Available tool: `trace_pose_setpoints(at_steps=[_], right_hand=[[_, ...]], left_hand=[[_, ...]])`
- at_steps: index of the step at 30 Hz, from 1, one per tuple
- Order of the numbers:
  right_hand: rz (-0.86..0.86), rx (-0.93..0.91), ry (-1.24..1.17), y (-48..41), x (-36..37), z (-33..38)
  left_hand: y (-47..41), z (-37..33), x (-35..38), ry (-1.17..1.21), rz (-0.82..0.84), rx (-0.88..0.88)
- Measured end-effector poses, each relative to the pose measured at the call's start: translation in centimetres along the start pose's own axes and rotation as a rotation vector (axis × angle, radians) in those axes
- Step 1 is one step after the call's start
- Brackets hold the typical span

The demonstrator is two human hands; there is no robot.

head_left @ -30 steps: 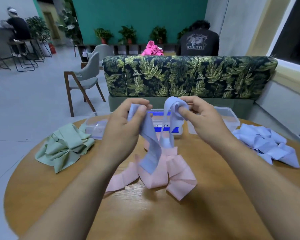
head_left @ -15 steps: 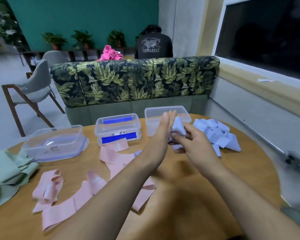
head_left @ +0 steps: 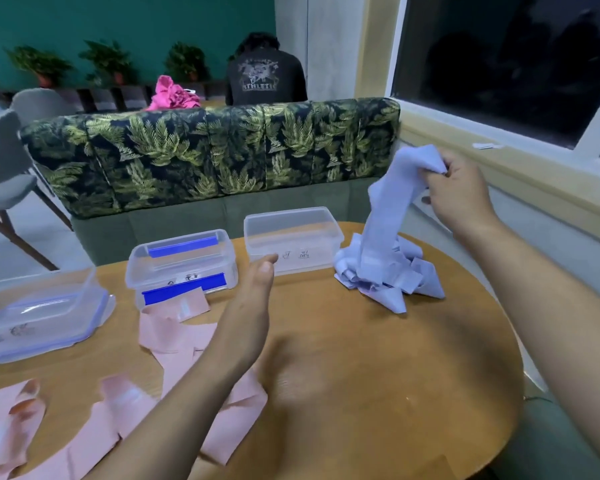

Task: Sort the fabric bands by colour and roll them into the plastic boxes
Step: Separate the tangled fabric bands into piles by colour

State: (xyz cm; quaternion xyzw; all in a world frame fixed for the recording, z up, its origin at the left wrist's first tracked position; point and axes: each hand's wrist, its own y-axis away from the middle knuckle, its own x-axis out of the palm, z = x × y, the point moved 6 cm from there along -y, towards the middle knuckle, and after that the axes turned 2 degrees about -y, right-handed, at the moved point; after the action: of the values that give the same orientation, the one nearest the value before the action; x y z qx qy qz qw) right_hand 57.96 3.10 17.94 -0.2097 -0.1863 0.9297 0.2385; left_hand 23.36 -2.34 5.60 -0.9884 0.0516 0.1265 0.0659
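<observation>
My right hand (head_left: 459,194) is raised at the right, pinching the top of a light blue fabric band (head_left: 387,216) that hangs down onto the pile of blue bands (head_left: 395,277) on the round wooden table (head_left: 378,375). My left hand (head_left: 253,303) hovers flat and empty over the table's middle, fingers toward an open clear plastic box (head_left: 291,239). A second box with blue clips (head_left: 182,265) stands to its left, and a third clear box (head_left: 39,310) sits at the far left. Pink bands (head_left: 174,337) lie scattered under and left of my left forearm.
A leaf-patterned sofa (head_left: 208,154) runs behind the table, with a person's back (head_left: 265,79) beyond it. A window sill (head_left: 499,157) is close on the right. A grey chair (head_left: 0,168) stands at the left.
The view swung right. My right hand went from in front of me up and to the right with the blue band, which now trails onto the blue pile. My left hand let go and opened.
</observation>
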Motion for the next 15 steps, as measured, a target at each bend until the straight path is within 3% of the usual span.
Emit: trace_pose_setpoints(at_steps=[5,11,15], right_hand=[[0.042,-0.119,0.025,-0.5,1.8,-1.1],[0.278,0.178,0.138,3.2,5.7,-11.0],[0.213,0.270,0.357,3.7,5.3,-14.7]], left_hand=[[0.5,0.9,-1.9,-0.054,-0.021,-0.017],[0.6,2.3,-2.9,-0.135,-0.019,0.002],[0.5,3.6,-3.2,-0.178,0.001,-0.004]])
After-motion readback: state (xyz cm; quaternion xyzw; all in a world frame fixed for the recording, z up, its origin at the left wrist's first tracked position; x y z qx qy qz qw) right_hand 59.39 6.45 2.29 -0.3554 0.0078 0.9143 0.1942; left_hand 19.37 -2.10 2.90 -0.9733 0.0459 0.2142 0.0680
